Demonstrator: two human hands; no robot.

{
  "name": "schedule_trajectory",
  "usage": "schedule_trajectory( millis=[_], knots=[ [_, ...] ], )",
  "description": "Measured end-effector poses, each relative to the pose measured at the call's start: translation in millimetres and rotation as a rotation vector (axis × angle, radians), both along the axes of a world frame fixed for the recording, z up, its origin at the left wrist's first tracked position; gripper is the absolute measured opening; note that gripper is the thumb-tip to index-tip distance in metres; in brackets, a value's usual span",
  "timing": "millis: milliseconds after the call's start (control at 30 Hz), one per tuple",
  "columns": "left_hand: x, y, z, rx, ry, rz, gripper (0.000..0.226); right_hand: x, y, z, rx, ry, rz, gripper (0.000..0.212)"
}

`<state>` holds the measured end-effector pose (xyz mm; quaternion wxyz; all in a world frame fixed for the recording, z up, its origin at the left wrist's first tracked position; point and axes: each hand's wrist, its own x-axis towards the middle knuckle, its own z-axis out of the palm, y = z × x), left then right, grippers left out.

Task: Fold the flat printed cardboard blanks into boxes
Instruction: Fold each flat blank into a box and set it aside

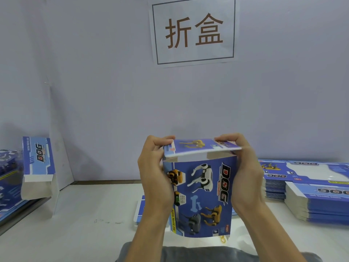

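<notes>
Both hands are up at chest height, one on each side of a half-formed box. The left hand curls round the box's left wall, thumb and fingertips pinching the left end of the top flap. The right hand wraps the right wall, its fingers hooked over the flap's right end. That flap sits folded over, nearly level, with a sliver of gap beneath it. What is inside the box cannot be seen from here.

Facing us between the palms is the printed panel: robot dogs in white, yellow and grey, a pale bone, and the word "DOG" running down the side.

Just below the left wrist, a flat blank lies on the white table. Right of the right hand, stacks of flat blanks sit piled, "DOG" printed on them too. Far off to the left, a folded box stands upright, marked "DOG". Above the hands, a wall sign reads "折盒".
</notes>
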<state>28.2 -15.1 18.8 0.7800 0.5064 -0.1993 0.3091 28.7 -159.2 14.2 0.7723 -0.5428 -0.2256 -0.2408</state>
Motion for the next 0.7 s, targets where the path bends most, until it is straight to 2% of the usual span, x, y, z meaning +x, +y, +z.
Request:
schedule_trajectory(
  millis=[133, 267, 367, 467, 533, 633, 700],
  knots=[
    [3, 3, -2, -0.056, 0.052, -0.081, 0.021, -1, -1, -4, 0.038, 0.054, -0.026, 0.040],
    [1, -1, 1, 0.027, -0.006, 0.049, 0.022, 1, 0, -1, 0.044, 0.042, 0.019, 0.038],
    [-1, 1, 3, 0.040, 0.035, 0.093, 0.027, 0, -8, 8, -0.100, 0.001, 0.069, 0.035],
    [0, 8, 5, 0.006, 0.114, -0.006, 0.023, 0, -18, 6, -0.170, 0.010, 0.188, 0.067],
    [1, 10, 7, 0.063, 0.107, -0.069, 0.024, -3, -26, 6, -0.154, -0.016, 0.100, 0.072],
    [2, 14, 9, 0.200, 0.104, -0.053, 0.030, -7, -43, 19, 0.035, -0.027, -0.024, 0.056],
    [4, 18, 8, 0.271, 0.112, -0.047, 0.024, -7, -59, 23, 0.181, -0.026, -0.060, 0.034]
  ],
)
